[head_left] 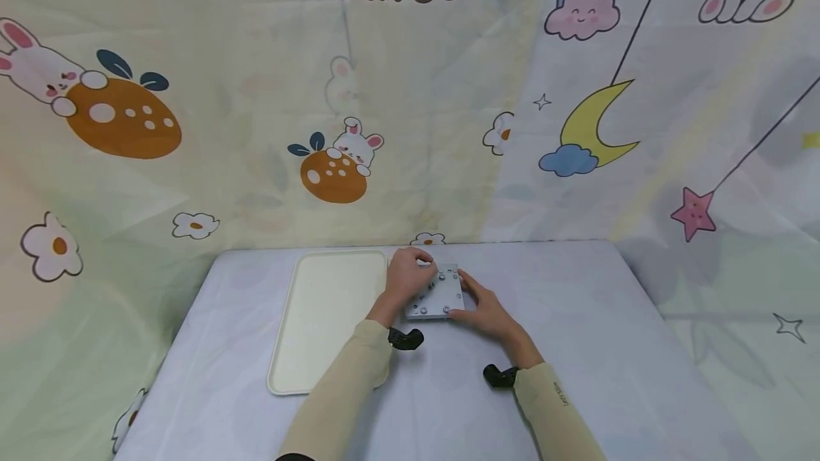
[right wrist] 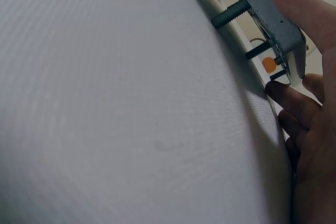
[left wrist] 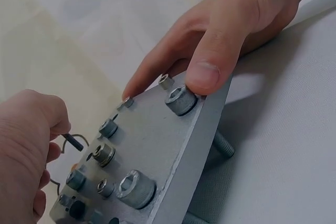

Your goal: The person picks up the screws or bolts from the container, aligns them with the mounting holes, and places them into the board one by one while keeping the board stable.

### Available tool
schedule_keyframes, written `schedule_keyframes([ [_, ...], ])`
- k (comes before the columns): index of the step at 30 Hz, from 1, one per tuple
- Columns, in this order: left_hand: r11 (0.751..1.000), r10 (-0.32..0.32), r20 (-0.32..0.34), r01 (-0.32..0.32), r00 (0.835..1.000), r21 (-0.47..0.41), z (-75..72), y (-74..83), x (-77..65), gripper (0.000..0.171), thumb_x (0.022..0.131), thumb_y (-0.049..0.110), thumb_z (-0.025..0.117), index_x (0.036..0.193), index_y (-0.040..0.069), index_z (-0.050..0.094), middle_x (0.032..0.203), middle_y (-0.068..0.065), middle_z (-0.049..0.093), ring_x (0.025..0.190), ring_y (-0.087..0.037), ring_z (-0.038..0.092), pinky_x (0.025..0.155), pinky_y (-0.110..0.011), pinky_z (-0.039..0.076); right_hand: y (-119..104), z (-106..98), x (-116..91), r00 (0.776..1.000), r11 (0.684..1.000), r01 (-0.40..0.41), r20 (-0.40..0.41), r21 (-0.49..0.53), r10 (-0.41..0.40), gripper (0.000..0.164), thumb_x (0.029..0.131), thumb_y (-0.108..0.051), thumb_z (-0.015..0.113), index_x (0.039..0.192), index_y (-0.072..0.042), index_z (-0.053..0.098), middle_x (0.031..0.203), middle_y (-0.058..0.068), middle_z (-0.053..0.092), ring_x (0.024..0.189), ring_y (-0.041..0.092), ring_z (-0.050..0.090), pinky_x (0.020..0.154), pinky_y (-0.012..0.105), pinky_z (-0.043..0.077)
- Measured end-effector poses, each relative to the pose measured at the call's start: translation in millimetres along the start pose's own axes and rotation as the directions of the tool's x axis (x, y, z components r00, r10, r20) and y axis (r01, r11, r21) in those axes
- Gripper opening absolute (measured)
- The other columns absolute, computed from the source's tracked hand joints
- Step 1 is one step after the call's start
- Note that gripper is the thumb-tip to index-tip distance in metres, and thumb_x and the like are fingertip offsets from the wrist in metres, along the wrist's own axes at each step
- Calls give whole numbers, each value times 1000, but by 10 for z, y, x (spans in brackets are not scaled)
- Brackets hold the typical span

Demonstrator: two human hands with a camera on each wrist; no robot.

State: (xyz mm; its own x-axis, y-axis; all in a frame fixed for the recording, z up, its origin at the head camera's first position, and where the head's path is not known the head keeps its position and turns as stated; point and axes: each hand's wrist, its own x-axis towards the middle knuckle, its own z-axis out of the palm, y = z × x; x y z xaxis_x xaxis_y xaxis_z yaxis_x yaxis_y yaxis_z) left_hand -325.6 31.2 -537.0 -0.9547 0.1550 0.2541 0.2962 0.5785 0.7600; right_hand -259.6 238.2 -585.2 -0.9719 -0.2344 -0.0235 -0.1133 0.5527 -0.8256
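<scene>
A grey metal plate [head_left: 438, 299] studded with several socket head bolts lies at the middle of the table. Threaded shanks stick out from its underside in both wrist views. My right hand [head_left: 488, 313] grips the plate at its right side, thumb by a large corner bolt [left wrist: 180, 100] and fingers along the far edge. Over the plate's left part, my left hand [head_left: 408, 277] pinches a short dark rod [left wrist: 76, 142], much like a screw shank. Its upper end is hidden by the fingers, and its lower end points down close over the plate.
A cream tray [head_left: 327, 319] lies left of the plate, partly under my left forearm. White cloth covers the table [head_left: 576, 319]. A printed curtain [head_left: 435, 91] with cartoon figures hangs behind the table's far edge. Each wrist wears a black camera [head_left: 406, 338].
</scene>
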Motion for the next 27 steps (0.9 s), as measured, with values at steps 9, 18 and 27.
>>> schedule_keyframes([
  [9,998,-25,26,24,999,65,44,-14,7,13,78,25,70,87,17,77,90,6,69,89,-11,61,75,-31,50,-36,4,-13,1000,1000,-15,1,2,15,102,75,-51,79,156,-28,20,151,7,39,144,21,21,113,50,16],
  [18,997,-26,26,24,999,67,48,-26,0,12,80,24,71,87,16,77,90,5,69,87,-12,61,75,-32,50,-30,12,-26,1000,1000,1,-4,13,-1,102,76,-50,79,156,-26,21,150,9,39,144,24,21,113,51,16],
  [27,999,-36,20,35,999,37,40,-70,-4,11,81,24,69,86,18,76,90,6,68,86,-12,60,74,-33,51,-43,12,-25,1000,1000,-14,-5,0,14,103,75,-52,79,156,-27,20,151,8,39,144,23,20,113,50,16],
])
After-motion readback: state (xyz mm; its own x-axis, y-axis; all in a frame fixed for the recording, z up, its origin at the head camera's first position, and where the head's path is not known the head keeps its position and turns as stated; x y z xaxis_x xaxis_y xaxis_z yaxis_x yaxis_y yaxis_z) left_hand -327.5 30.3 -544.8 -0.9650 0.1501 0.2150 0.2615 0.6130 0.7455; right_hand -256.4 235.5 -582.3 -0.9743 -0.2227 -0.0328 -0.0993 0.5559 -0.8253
